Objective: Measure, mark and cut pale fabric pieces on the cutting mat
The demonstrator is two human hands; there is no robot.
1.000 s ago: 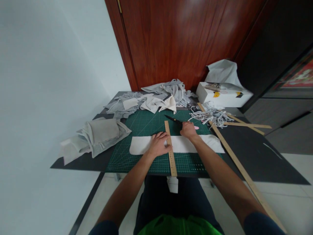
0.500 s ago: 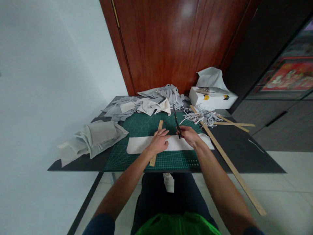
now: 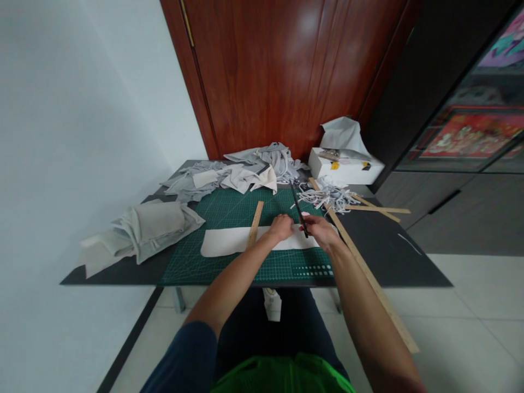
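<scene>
A long white fabric strip [image 3: 225, 243] lies across the green cutting mat [image 3: 241, 202]. My left hand [image 3: 281, 227] is closed at the strip's upper edge, its fingers curled down and partly hidden. Just to its right, my right hand [image 3: 321, 231] grips a pair of black scissors [image 3: 297, 204], long and thin, pointing away from me. The strip's right end is partly covered by my right hand and wrist. A short wooden ruler [image 3: 255, 222] lies across the strip, left of my left hand, its lower end hidden behind my left forearm.
Crumpled grey and white cloth [image 3: 245, 174] is heaped at the back. Folded fabric [image 3: 158, 224] lies on the left. Thin cloth strips [image 3: 333, 196] pile up on the right by a long wooden stick [image 3: 368, 267] overhanging the front edge. Behind stands a white box [image 3: 344, 170].
My left hand has left the ruler and moved right along the strip, its spread fingers now curled. My right hand still holds the scissors. The view has shifted slightly.
</scene>
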